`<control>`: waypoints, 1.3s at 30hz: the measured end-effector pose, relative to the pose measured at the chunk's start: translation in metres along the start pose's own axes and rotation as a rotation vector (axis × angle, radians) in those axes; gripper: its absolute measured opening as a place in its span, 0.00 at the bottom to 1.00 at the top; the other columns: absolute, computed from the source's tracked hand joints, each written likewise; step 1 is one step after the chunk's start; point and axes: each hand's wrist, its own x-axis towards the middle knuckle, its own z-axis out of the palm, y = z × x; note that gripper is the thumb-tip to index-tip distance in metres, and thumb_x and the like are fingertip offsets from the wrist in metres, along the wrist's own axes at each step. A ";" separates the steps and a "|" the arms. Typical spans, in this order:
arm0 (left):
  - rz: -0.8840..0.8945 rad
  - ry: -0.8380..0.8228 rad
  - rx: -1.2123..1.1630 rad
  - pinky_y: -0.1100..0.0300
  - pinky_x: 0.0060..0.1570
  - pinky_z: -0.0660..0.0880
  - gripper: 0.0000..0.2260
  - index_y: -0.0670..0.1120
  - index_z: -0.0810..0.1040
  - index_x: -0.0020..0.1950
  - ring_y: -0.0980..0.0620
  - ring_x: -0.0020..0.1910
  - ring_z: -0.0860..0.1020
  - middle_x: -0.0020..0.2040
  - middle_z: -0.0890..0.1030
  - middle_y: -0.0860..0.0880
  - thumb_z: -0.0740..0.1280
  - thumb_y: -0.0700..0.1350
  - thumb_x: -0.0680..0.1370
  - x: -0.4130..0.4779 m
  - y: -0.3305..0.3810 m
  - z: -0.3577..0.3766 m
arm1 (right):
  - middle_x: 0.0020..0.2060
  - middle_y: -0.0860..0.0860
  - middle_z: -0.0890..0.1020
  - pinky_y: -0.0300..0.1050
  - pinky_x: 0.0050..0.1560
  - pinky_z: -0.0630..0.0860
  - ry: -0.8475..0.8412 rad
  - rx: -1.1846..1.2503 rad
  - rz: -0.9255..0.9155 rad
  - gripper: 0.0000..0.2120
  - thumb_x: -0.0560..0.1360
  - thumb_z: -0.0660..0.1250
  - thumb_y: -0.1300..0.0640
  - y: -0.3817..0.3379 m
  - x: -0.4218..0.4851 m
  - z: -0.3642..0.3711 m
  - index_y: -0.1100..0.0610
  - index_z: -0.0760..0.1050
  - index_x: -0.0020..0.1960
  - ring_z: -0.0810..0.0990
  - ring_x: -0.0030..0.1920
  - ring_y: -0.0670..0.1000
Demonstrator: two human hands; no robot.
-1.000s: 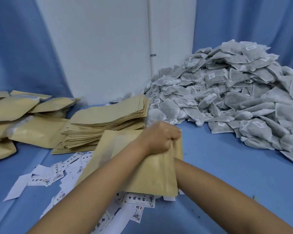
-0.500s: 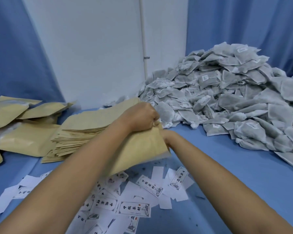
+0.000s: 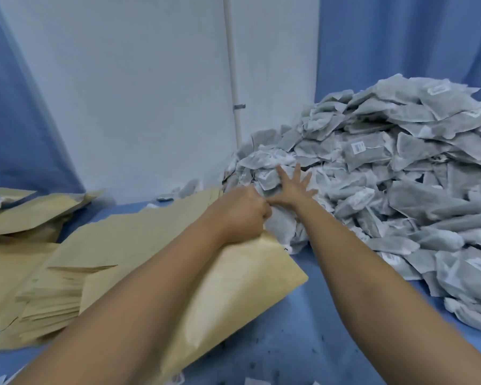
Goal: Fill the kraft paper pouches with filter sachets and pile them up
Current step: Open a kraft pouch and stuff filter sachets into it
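Note:
My left hand (image 3: pixel 242 212) grips the top edge of a kraft paper pouch (image 3: pixel 233 295), which slopes down toward me over the blue table. My right hand (image 3: pixel 292 187) is stretched out with fingers spread, touching the near-left edge of the big heap of grey filter sachets (image 3: pixel 400 176). A stack of flat empty pouches (image 3: pixel 75 262) lies to the left of my left arm. Filled pouches (image 3: pixel 28 212) are piled at the far left.
The blue table (image 3: pixel 303 315) runs up to a white wall with a thin pipe (image 3: pixel 233 79) and blue curtains on both sides. White paper slips (image 3: pixel 178 379) peek out at the bottom edge.
My right hand has left the pouch and reached forward onto the sachet heap, fingers spread. My left hand has carried the pouch forward toward the heap. The view has shifted forward.

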 end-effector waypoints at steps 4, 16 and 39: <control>0.036 -0.012 -0.044 0.52 0.32 0.64 0.16 0.48 0.59 0.25 0.53 0.25 0.58 0.24 0.59 0.51 0.60 0.33 0.67 0.012 -0.018 0.018 | 0.76 0.51 0.31 0.79 0.66 0.44 -0.189 -0.091 0.046 0.52 0.68 0.70 0.34 -0.010 0.043 0.032 0.42 0.38 0.78 0.31 0.73 0.69; -0.025 -0.039 0.041 0.56 0.29 0.55 0.16 0.48 0.60 0.25 0.50 0.27 0.62 0.24 0.62 0.49 0.61 0.33 0.67 -0.008 -0.009 -0.001 | 0.62 0.57 0.75 0.64 0.66 0.64 -0.178 -0.244 -0.010 0.17 0.78 0.58 0.55 0.021 -0.038 0.033 0.58 0.68 0.65 0.72 0.63 0.60; 0.208 0.228 0.006 0.64 0.22 0.61 0.09 0.44 0.71 0.24 0.47 0.23 0.70 0.23 0.70 0.49 0.52 0.39 0.60 -0.202 0.031 -0.040 | 0.38 0.61 0.83 0.51 0.41 0.76 0.323 0.988 -0.031 0.14 0.76 0.69 0.51 -0.028 -0.276 -0.013 0.63 0.79 0.45 0.83 0.39 0.53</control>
